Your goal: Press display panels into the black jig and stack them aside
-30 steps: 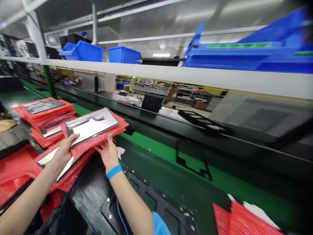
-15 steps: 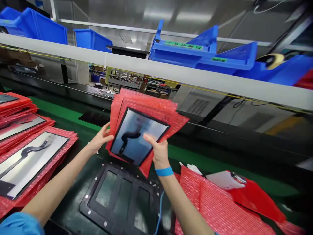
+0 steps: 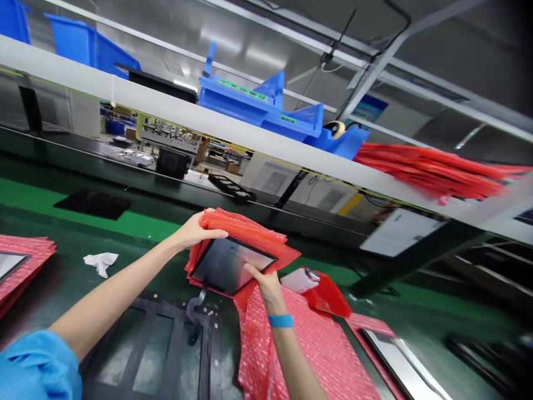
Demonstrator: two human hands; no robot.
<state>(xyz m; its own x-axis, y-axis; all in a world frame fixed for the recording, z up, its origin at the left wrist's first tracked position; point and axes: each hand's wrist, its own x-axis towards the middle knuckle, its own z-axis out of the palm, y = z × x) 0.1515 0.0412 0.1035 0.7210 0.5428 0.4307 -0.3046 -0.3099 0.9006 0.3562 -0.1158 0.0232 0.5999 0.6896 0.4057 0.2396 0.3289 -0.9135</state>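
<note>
Red sleeves (image 3: pixel 250 229), stacked with a dark-edged panel (image 3: pixel 233 264) foremost, are at the centre of the view, tilted above a slotted black fixture (image 3: pixel 166 310) at lower left. The left hand (image 3: pixel 196 230) grips their upper left edge; the right hand (image 3: pixel 269 286) clasps their lower right, thumb on the panel. Beyond, a black sheet (image 3: pixel 94 204) lies at left, and blue bins (image 3: pixel 260 105) line a shelf (image 3: pixel 175 114) across the top.

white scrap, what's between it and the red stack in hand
In the head view, the left forearm crosses between the white scrap and the red stack, table showing either side.
</note>
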